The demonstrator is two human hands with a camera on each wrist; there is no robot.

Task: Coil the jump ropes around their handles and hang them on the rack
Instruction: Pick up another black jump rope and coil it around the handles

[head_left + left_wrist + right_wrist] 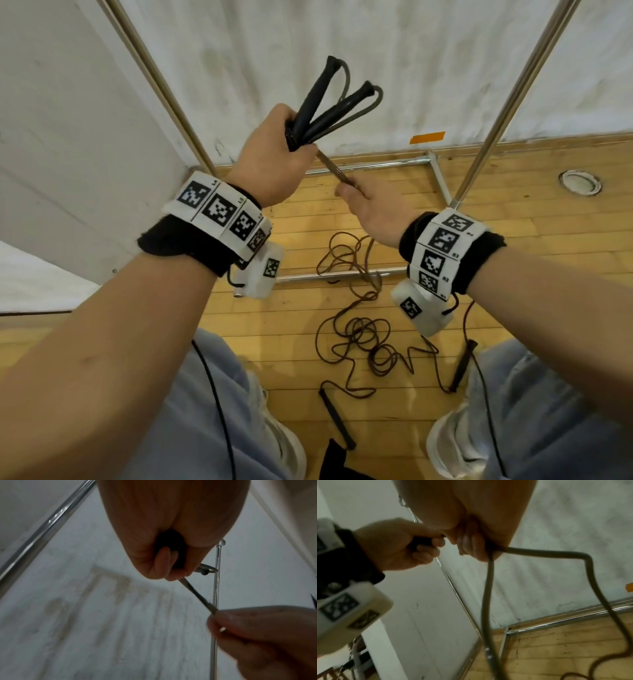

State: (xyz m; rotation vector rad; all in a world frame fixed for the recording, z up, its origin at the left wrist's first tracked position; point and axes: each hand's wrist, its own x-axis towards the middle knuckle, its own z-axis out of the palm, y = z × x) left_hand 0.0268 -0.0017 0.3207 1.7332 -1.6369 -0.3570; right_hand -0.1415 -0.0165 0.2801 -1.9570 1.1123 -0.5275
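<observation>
My left hand (274, 150) grips the two black handles (322, 106) of a jump rope, held together at their lower ends and splayed upward in a V. A short taut stretch of its rope (334, 169) runs down-right into my right hand (370, 205), which pinches it. In the right wrist view the rope (488, 588) drops from the curled fingers (471, 545) toward the floor. A second jump rope (366, 337) lies tangled on the wood floor, its black handles (337, 419) apart. The chrome rack (524, 89) stands in front of me.
The rack's base bars (380, 164) lie on the wood floor against a white wall. A round floor fitting (580, 182) sits at right. My feet and legs (455, 442) flank the tangled rope. A black cable (219, 404) hangs by my left leg.
</observation>
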